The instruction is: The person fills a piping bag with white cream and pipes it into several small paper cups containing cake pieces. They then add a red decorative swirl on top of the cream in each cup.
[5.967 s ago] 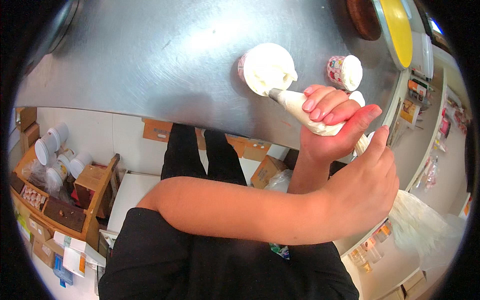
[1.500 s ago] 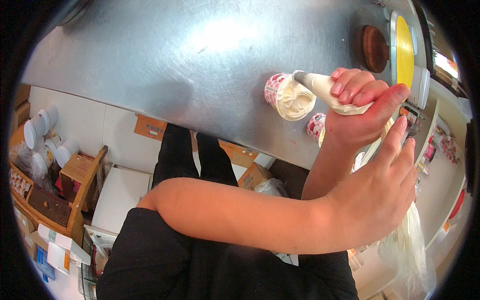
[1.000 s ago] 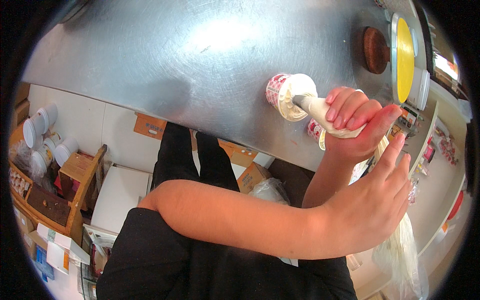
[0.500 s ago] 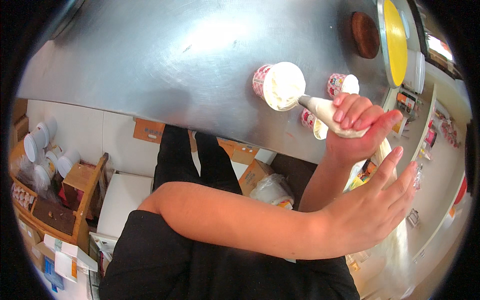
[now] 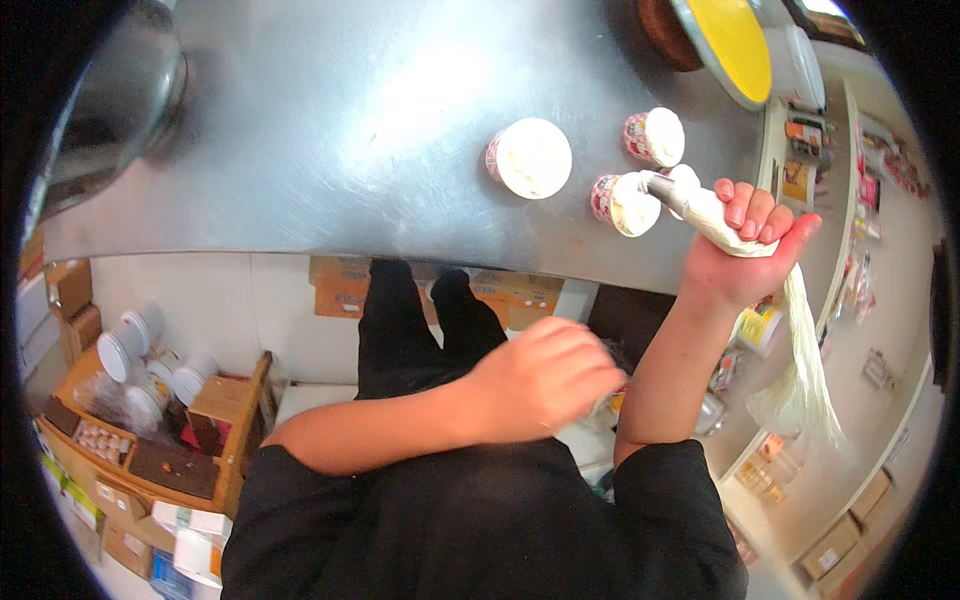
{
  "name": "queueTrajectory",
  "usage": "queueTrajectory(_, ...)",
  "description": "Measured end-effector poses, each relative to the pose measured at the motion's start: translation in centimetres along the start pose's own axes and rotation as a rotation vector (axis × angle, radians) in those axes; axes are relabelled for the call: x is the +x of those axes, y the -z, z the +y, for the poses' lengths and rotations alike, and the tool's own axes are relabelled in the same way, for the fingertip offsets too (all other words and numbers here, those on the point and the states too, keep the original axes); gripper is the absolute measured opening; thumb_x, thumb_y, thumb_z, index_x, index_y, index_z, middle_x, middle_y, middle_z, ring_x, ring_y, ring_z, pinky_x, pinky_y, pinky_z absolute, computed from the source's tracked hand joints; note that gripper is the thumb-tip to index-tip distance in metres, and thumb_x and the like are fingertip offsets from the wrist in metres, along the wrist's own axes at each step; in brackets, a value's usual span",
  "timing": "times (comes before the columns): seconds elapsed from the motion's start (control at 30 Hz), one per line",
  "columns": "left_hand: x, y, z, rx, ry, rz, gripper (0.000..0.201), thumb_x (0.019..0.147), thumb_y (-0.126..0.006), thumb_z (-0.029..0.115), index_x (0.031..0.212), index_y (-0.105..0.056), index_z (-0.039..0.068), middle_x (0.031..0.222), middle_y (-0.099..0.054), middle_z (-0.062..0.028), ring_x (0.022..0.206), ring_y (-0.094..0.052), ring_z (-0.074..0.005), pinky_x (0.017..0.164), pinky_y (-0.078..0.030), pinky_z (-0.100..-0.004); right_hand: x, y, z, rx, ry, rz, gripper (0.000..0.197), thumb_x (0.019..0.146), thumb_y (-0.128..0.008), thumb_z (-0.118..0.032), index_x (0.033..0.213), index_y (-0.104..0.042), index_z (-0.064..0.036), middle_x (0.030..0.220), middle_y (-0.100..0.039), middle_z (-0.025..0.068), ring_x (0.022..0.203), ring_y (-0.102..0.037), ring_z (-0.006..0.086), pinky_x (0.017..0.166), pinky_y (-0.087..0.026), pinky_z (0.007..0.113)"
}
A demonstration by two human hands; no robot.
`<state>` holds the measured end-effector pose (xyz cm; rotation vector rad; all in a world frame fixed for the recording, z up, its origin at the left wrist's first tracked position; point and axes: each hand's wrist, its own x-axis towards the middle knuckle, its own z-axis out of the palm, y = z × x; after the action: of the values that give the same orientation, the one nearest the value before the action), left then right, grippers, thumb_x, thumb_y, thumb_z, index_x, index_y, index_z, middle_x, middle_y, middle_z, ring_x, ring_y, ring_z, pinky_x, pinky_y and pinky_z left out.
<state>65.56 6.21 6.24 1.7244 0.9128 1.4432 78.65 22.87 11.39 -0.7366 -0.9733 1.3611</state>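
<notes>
My right hand (image 5: pixel 750 235) is closed round a piping bag (image 5: pixel 716 222) of pale cream. Its metal nozzle (image 5: pixel 660 188) points left, over the small cups. The bag's loose tail (image 5: pixel 800 360) hangs below the fist. A patterned cup (image 5: pixel 627 206) of white cream stands just left of the nozzle tip, with another small cup (image 5: pixel 662 137) farther back. Part of one more is hidden behind the nozzle. Farther left is a larger cup (image 5: pixel 535 158), filled with smooth white cream. My left hand (image 5: pixel 560 378) is in front of my body, smeared by motion, fingers seemingly curled; whether it holds anything is unclear.
The cups stand on a metal table (image 5: pixel 330 180). A yellow round board (image 5: pixel 730 45) and a brown round object (image 5: pixel 668 35) are at the far right. A shiny rounded metal vessel (image 5: pixel 125 100) stands at the far left. Shelves (image 5: pixel 830 250) line the right side.
My left hand has moved left, away from the bag's tail. My right hand keeps hold of the bag; its nozzle is now by the small cups instead of at the larger cup's rim. The view has shifted.
</notes>
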Motion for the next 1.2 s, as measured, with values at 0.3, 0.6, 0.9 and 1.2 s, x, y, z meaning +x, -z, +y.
queueTrajectory(0.3, -5.7, 9.4, 3.7, 0.407, 0.236, -0.185, 0.017, 0.073, -0.059, 0.0, 0.09, -0.059, 0.004, 0.079, -0.059, -0.0091, 0.076, -0.056, -0.0264, 0.068, -0.042, -0.036, -2.8, -2.3, -7.4, 0.393, 0.001, 0.035, 0.055, 0.095, -0.025, -0.042, 0.049, -0.035, -0.0123, 0.046, -0.035, 0.0022, 0.049, -0.035, 0.0166, 0.064, -0.036, 0.034)
queueTrajectory(0.6, -2.3, 12.9, 11.7, 0.572, 0.168, 0.074, 0.018, 0.076, -0.053, -0.002, 0.093, -0.059, 0.004, 0.084, -0.063, -0.0064, 0.076, -0.058, -0.0228, 0.069, -0.041, -0.0314, -3.6, -8.3, -9.3, 0.53, 0.054, -0.234, 0.049, 0.093, -0.036, -0.035, 0.05, -0.034, -0.0124, 0.048, -0.036, -0.0001, 0.05, -0.036, 0.0131, 0.064, -0.033, 0.029)
queueTrajectory(0.9, -7.6, 20.2, 12.2, 0.598, 0.142, 0.188, 0.015, 0.08, -0.054, 0.006, 0.094, -0.06, 0.004, 0.083, -0.063, -0.005, 0.076, -0.058, -0.0213, 0.069, -0.041, -0.0319, -3.9, -22.2, -7.3, 0.508, 0.083, -0.411, 0.051, 0.094, -0.03, -0.04, 0.051, -0.035, -0.0122, 0.047, -0.037, 0.0013, 0.05, -0.037, 0.0151, 0.067, -0.035, 0.033)
queueTrajectory(1.2, -16.4, 31.8, 10.6, 0.521, 0.346, 0.141, 0.013, 0.082, -0.054, 0.011, 0.092, -0.06, 0.004, 0.079, -0.061, -0.0057, 0.074, -0.056, -0.0232, 0.065, -0.04, -0.0339, -2.6, -44.7, 4.9, 0.238, 0.043, -0.556, 0.054, 0.093, -0.033, -0.043, 0.052, -0.038, -0.0083, 0.048, -0.042, 0.007, 0.049, -0.045, 0.0197, 0.06, -0.042, 0.036)
